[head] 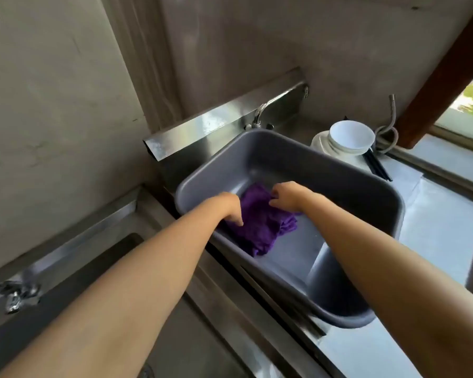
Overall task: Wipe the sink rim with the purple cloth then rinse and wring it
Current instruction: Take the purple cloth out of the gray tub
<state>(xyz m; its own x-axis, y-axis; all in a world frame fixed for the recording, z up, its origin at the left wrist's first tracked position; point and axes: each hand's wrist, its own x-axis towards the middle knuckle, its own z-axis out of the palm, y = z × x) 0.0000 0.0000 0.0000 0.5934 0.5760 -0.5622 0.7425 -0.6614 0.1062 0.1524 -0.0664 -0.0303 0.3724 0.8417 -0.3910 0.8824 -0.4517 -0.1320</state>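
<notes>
Fingers of both hands — left hand (231, 208), right hand (286, 197) — pinch the purple cloth (260, 225) (grip half-hidden) in the grey basin (298, 148).

Grey basin (325, 170) walls hem the fingers on every side; its floor lies bare right of the purple cloth (260, 227); tap (260, 113) beyond.
</notes>
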